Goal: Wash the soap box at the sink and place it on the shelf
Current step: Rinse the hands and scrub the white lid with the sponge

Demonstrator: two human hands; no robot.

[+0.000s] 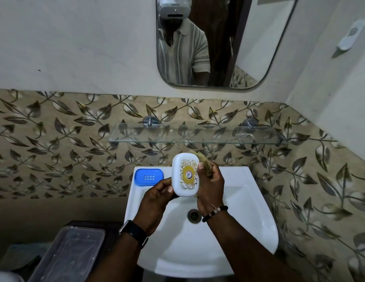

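A white soap box lid (184, 174) with a yellow oval label is held upright over the white sink (248, 200). My left hand (157, 197) grips its lower left edge. My right hand (210, 182) presses a tan fibrous scrubber (200, 157) against the lid's right side and back. The blue soap box base (148, 177) lies on the sink's back left corner. A glass shelf (198, 134) is fixed to the tiled wall above the sink and carries nothing.
The drain (194, 215) sits mid-basin; no tap is visible. A clear plastic container (69, 253) stands on a dark surface to the left of the sink. A mirror (214, 41) hangs above the shelf. A white holder (349, 35) is on the right wall.
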